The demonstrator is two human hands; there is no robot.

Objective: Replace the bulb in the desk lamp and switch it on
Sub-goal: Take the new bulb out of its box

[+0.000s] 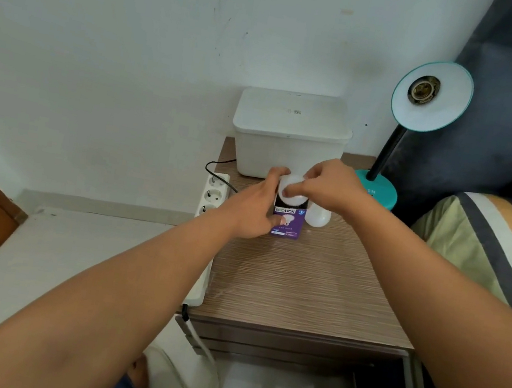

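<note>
The teal desk lamp [431, 97] shows a bare socket, a loose white bulb [317, 217] lying on the wooden desk [300, 284]. Left hand [252, 208] fingers clamp the purple bulb box [288, 222]; right hand [329, 187] fingers pinch the white new bulb [292, 190] at its mouth. Fitting and switching remain.

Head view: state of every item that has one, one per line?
Desk lamp: socket empty, unlit, shade tilted toward camera.
Bulb box: upright, top open, steadied by left hand.
New bulb: partly out of the box, gripped by right hand.
Loose bulb: lying on table beside the box.
Storage bin: lid closed.
Power strip: visible sockets empty.
</note>
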